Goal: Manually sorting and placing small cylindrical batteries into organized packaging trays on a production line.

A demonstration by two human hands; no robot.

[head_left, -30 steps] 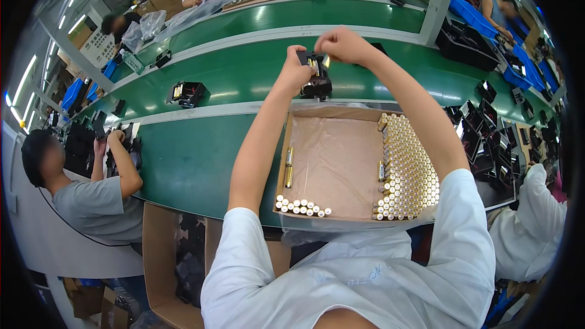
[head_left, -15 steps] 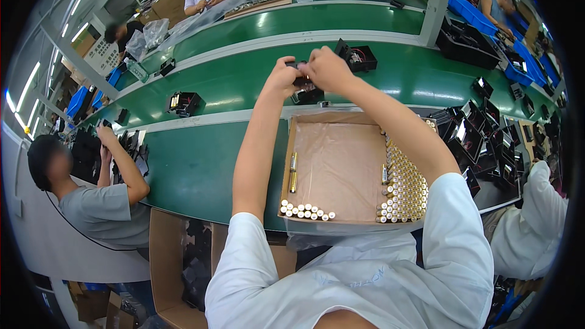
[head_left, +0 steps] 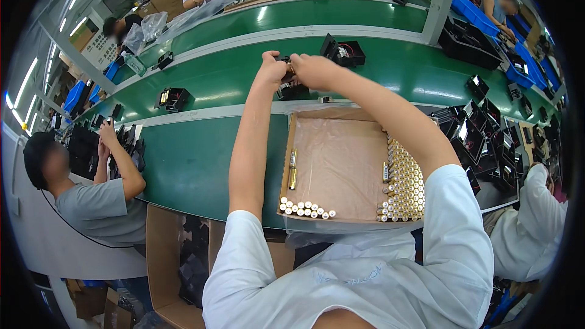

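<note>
Over the green conveyor belt, my left hand is closed around a small black plastic case, mostly hidden by fingers. My right hand meets it from the right, its fingers pinched together at the case; what lies between them is too small to make out. Just below both hands a black box sits on the belt, partly covered. Nearer me is a shallow cardboard tray of cylindrical batteries: many stand upright along its right side, several at the front left, and a few lie flat.
An open black box with wires stands on the belt beyond my right hand, another black box to the left. Many black boxes are heaped on the right. A co-worker sits at left. A metal post rises behind the belt.
Both hands have shifted slightly left with the black case between them. The boxes on the belt have also moved left. The battery tray stays in place.
</note>
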